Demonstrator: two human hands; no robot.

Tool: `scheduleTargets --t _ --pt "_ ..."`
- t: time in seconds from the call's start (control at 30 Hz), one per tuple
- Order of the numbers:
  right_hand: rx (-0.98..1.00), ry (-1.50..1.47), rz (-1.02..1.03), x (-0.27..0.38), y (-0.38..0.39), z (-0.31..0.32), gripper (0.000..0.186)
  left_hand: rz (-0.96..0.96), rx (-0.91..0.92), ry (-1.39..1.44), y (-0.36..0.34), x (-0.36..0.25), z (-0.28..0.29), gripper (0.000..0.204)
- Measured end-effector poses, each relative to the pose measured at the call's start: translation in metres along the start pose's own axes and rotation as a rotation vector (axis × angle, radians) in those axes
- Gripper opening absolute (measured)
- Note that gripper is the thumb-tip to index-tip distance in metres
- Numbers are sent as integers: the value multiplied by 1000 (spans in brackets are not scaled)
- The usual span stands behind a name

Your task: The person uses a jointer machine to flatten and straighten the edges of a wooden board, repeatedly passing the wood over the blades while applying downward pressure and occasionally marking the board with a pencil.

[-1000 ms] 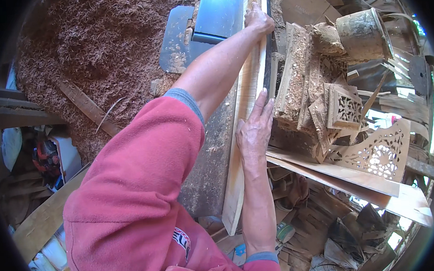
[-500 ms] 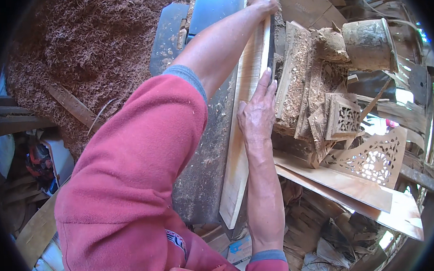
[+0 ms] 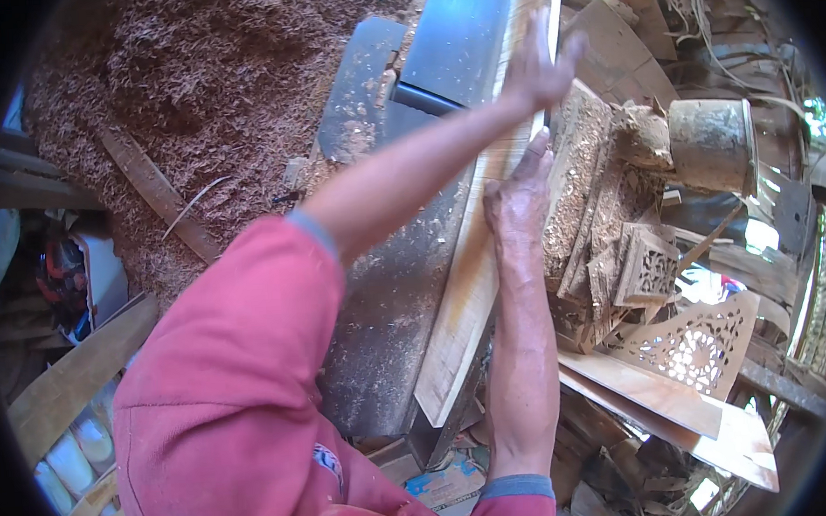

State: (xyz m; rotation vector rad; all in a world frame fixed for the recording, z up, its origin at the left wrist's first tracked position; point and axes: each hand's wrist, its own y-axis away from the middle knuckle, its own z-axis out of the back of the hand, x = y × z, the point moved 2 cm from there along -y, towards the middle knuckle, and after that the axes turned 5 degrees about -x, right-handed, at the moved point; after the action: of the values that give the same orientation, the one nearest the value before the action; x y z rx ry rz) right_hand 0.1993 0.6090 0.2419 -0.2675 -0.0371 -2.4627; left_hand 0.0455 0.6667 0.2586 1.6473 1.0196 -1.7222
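Note:
A long pale wooden board point(image 3: 462, 302) lies along the metal bed point(image 3: 375, 339) of what looks like a jointer, its near end angled toward me. My right hand point(image 3: 519, 192) grips the board's right edge about midway, fingers pointing forward along it. Farther up, my left hand point(image 3: 545, 75) is over the board with its fingers spread and somewhat blurred; whether it touches the wood I cannot tell. Beside the board, the smooth bluish far table point(image 3: 462, 36) of the machine ends at a dark slot point(image 3: 425, 98).
Wood shavings point(image 3: 216, 72) are heaped at the far left, with a loose wooden strip point(image 3: 152, 183) on them. To the right stand a chip-covered wooden stack point(image 3: 572, 175), a grey cylinder point(image 3: 711, 146), a carved panel point(image 3: 647, 264) and a pierced corner piece point(image 3: 702, 346).
The view has shifted, so the machine appears farther right. My left hand has gone from closed at the board's far part to spread fingers, nearer my right hand. My right hand keeps its hold.

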Motion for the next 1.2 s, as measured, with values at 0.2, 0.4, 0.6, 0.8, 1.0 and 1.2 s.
scheduleTargets --t 0.2,0.4,0.6,0.8,1.0,1.2 --pt "-30 50 27 -10 -28 -8 94 134 217 163 285 -28 71 84" --pt "-28 96 32 -8 -60 -7 101 229 387 -35 392 -8 69 97" --pt "-16 137 42 -15 -88 -8 109 218 286 -75 380 -5 51 94" --pt "-66 201 106 -13 -114 -12 111 192 209 -82 354 -1 43 87" --pt "-86 198 129 -13 -150 -13 109 170 166 -81 323 8 34 84" --pt "22 148 25 3 -172 -9 105 188 163 -90 296 13 27 82"
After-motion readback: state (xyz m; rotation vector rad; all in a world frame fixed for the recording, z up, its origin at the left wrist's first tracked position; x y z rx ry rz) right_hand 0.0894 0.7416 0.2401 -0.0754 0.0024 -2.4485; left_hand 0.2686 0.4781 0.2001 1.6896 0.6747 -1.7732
